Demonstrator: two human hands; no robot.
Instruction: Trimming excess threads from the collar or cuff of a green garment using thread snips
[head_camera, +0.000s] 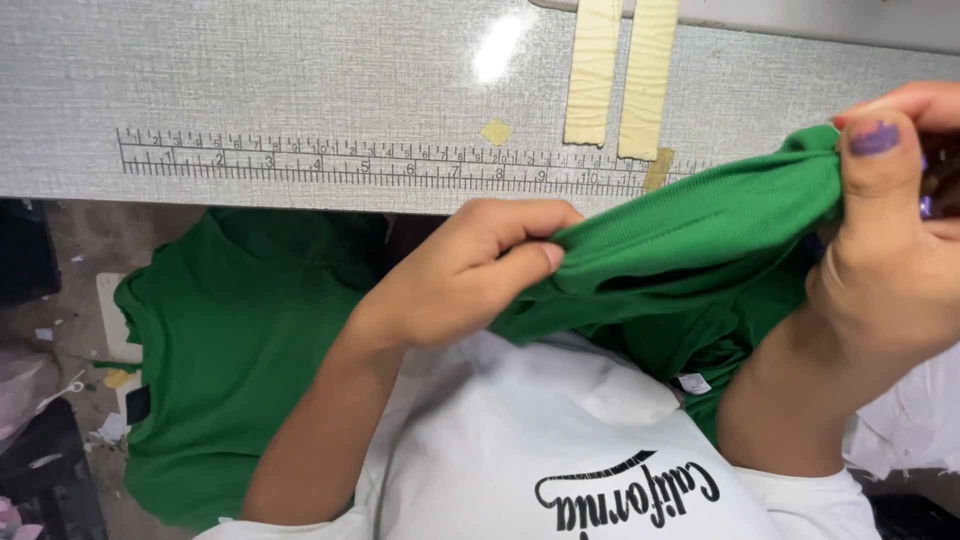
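Left hand: the left hand (470, 265) sits just below the near edge of the table, fingers curled and pressed together with the thumb, pinching a fold of the green fabric (690, 230); the forearm runs down toward the lower left of the view.
Green fabric: a ribbed knit piece, stretched taut between the two hands, rising from the left pinch toward the table's right end; more of the same green cloth (230, 340) hangs below the table's near edge at the left, over a littered floor.
Right hand: the right hand (890, 240) is at the right edge of the view, thumb with purple polish pressed down on the bunched end of the fabric, pinching it against fingers that are mostly out of sight.
Table: a pale grey textured table (300, 80) with a printed ruler strip (380, 165) along its near edge; two strips of beige tape (620, 70) near the far right, and a small yellow scrap (496, 132) between them and the ruler.
Wearer: a white shirt (540, 450) fills the lower middle of the view.
Risk, slipping: both grips are small pinches; the fold could likely slide out of the left fingers under tension.
Risk, distortion: ribbed knit stretches; a hard pull may warp the edge.
Risk, snagging: the hanging cloth could catch the table's near edge or pick up floor scraps.
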